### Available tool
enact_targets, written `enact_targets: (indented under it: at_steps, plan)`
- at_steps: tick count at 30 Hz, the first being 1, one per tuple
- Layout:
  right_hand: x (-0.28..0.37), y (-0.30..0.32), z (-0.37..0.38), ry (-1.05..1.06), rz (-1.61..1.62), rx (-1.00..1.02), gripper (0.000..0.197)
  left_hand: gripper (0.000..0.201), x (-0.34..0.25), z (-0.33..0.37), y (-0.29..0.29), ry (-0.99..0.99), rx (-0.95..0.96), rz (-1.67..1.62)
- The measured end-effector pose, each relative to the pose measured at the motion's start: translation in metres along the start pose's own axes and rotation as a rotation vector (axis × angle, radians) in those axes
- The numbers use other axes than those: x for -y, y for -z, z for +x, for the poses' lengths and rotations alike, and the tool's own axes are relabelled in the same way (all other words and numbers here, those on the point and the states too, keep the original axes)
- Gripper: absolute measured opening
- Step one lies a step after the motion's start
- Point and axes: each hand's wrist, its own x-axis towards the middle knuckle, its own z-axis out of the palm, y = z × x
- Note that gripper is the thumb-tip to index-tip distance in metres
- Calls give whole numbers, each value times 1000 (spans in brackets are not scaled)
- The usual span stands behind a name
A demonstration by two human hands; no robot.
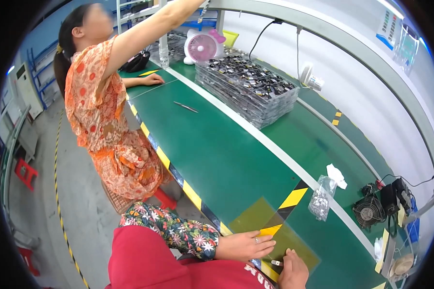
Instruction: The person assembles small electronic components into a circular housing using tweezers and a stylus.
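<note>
Just a small whitish oblong part [277, 263] in pinched right fingers [289, 258], left fingers [259, 243] straight.

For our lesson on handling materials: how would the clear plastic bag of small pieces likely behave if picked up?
The clear plastic bag would probably sag, since its film looks thin and creased. The small pieces would likely shift, as they seem loosely bunched toward one end. Rolling seems unlikely, because it lies fairly flat.
</note>
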Motion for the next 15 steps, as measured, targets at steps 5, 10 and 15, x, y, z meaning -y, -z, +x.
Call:
enact_targets:
  at_steps: [5, 10, 15]
  plan:
    - [-1, 1, -9, -16, 21, -19, 27, 73, 3, -21, 2, -8, -34, -94]
    - [3, 3, -15, -54, 63, -23, 30, 70, 5, -40, 14, 40, -31, -149]
    - [-19, -13, -13, -93, 57, -19, 22, 67, 30, -38, 16, 155, 50, -216]
